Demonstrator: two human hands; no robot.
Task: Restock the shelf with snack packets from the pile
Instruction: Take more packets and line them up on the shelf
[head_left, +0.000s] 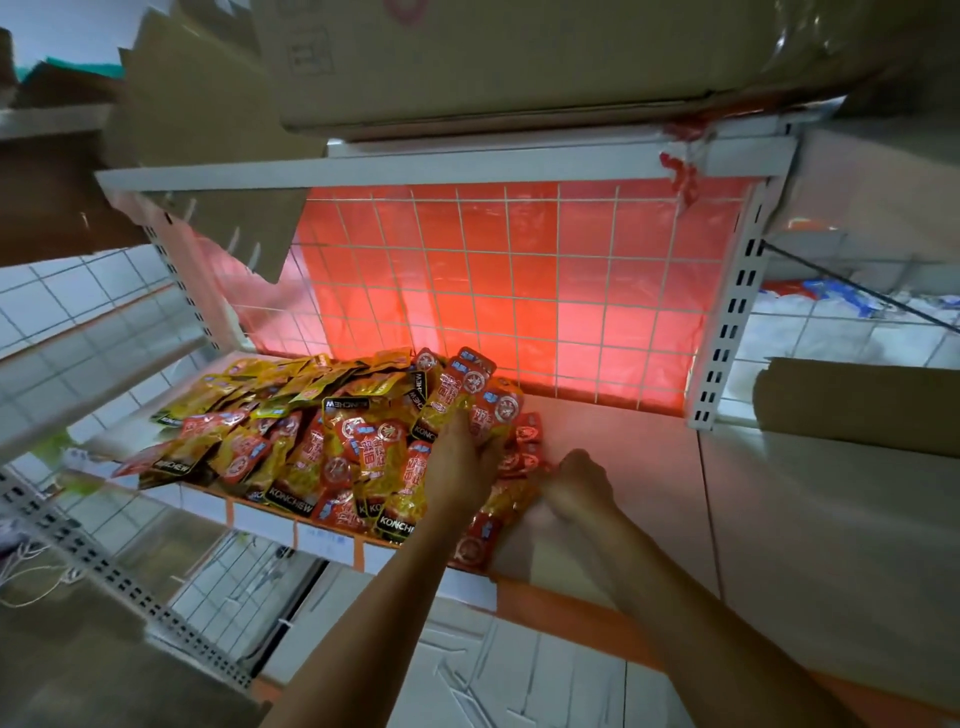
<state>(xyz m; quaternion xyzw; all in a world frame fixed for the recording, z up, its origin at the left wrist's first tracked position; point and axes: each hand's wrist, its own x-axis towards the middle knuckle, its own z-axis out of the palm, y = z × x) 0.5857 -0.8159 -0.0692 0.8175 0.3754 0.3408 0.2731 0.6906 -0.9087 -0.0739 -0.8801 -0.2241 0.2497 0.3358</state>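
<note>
Two bare forearms reach in from the lower edge toward a white shelf, whose right half is bare board. Above it sits a big cardboard box, overhanging the top rail. Behind the shelf stands a white wire grid with a red sheet glowing through it. On the left half of the shelf lies the pile of snack packets, yellow and red with black bands, heaped loosely from the back grid to the front edge, some overhanging it. Orange labels hang from that front edge.

At the right edge of the pile, the left hand has its fingers curled round an upright bunch of packets, lifted slightly above the heap. Just beside it, the right hand rests low on the shelf, knuckles up, fingers bent tightly; they seem to pinch a few red packets lying flat there, though the grip itself is hidden under the hand.
</note>
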